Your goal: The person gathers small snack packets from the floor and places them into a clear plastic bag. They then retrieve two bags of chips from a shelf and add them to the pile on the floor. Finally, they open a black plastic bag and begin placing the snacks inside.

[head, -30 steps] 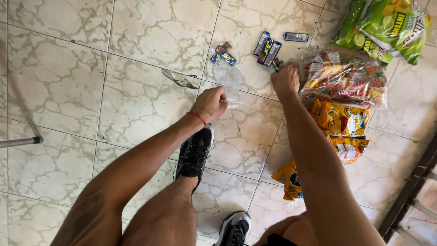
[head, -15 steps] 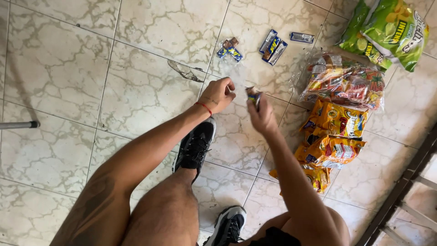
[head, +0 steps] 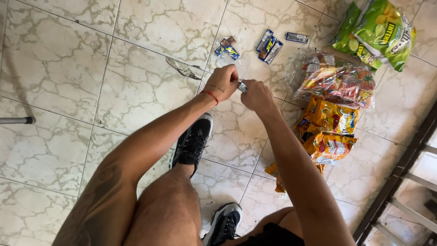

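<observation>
My left hand (head: 224,82) and my right hand (head: 256,94) meet above the tiled floor and both pinch a small wrapped candy bar (head: 242,86) between them. A red string sits on my left wrist. Just beyond my hands, two small blue wrapped bars (head: 226,47) lie on the floor, and three more blue bars (head: 269,45) lie a little to the right, with a single one (head: 297,37) past them.
A clear bag of mixed snack packs (head: 336,82), orange snack packs (head: 328,132) and green chip bags (head: 378,29) lie at the right. A metal frame (head: 400,182) stands at the lower right. My black shoes (head: 193,141) rest on the tiles. A cracked tile chip (head: 182,68) is near.
My right hand has pulled back from the snack pile at the right with a small bar and joined my left hand; both now hold the bar.
</observation>
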